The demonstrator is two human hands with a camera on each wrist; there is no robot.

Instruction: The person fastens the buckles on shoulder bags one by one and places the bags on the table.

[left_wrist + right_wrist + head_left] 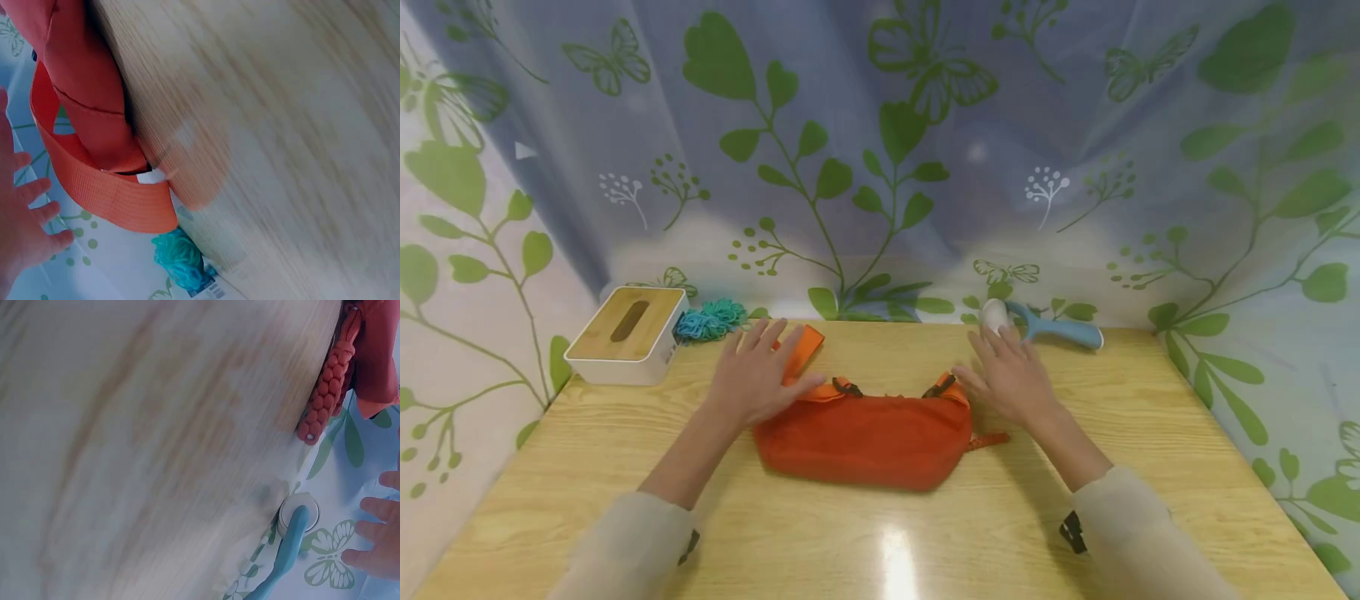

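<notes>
A red-orange waist bag lies on the wooden table with its orange strap looped behind its left end. Two dark buckles show along its top edge, and a braided red pull sticks out at its right end. My left hand is spread above the bag's left end; in the left wrist view its fingers stand apart from the strap. Over by the bag's right end my right hand is held with fingers extended and nothing in them. Whether either hand touches the bag, I cannot tell.
At the back left stand a white tissue box with a wooden lid and a bundle of teal cord. A blue-handled lint roller with a white head lies at the back right. A leaf-patterned curtain borders the table.
</notes>
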